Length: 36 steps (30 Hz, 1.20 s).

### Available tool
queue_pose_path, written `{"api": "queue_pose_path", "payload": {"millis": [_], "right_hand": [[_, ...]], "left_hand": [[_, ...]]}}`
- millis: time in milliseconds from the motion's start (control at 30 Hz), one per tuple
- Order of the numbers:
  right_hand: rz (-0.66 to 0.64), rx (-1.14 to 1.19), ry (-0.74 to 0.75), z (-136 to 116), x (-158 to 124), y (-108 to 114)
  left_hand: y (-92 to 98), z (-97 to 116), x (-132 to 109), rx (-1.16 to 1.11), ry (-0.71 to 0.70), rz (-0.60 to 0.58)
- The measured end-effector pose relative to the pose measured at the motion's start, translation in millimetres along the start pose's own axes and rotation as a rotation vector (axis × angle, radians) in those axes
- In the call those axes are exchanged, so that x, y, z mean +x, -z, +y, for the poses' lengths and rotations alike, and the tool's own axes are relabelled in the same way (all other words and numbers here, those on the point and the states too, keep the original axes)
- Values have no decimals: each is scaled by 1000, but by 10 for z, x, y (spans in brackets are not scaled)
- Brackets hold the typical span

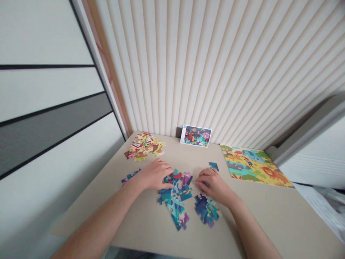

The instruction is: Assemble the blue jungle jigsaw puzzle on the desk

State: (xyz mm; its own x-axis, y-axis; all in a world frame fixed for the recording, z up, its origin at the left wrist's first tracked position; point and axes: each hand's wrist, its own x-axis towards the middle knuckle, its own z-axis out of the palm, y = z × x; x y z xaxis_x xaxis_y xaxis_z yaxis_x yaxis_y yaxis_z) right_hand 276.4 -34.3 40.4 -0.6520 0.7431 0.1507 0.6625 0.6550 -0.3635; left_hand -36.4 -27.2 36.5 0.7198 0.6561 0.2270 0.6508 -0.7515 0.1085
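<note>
Blue and purple jigsaw pieces (176, 205) lie in a loose cluster in the middle of the table. My left hand (156, 174) rests at the upper left of this cluster, its thumb and fingers apart over the pieces. To the right, my right hand (211, 182) has its fingers curled, with a bit of a puzzle piece (206, 183) showing between thumb and fingers. Below that hand lies a second group of dark blue pieces (205, 210). A single blue piece (214, 166) lies just beyond it. More pieces (130, 176) are partly hidden behind my left forearm.
A picture card (196, 136) with an undersea scene leans upright at the back of the beige table (140, 223). Red and yellow puzzle pieces (145, 145) are heaped at the back left. An animal puzzle (253, 165) lies at the right, near a pleated curtain (205, 72).
</note>
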Motion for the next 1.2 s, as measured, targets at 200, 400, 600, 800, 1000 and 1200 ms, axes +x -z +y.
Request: {"api": "queue_pose_path", "payload": {"millis": [200,400,600,800,1000,1200], "right_hand": [[77,-85,-30,58,-9,61],[76,-105,-22,68,-1,19],[80,-110,-38,79,-3,8],[78,-101,-38,81,-2,-6],[65,-92,-60,123,-23,24],[-26,-13,-17,115,-64,51]], "left_hand": [[-109,-18,-2,-26,41,-91],[-97,15,36,-27,34,-95],[14,87,15,-168,-89,-139],[-99,206,-15,-154,-133,-201],[-112,247,2,-137,-122,-199],[-70,278,16,-151,-123,-216]]}}
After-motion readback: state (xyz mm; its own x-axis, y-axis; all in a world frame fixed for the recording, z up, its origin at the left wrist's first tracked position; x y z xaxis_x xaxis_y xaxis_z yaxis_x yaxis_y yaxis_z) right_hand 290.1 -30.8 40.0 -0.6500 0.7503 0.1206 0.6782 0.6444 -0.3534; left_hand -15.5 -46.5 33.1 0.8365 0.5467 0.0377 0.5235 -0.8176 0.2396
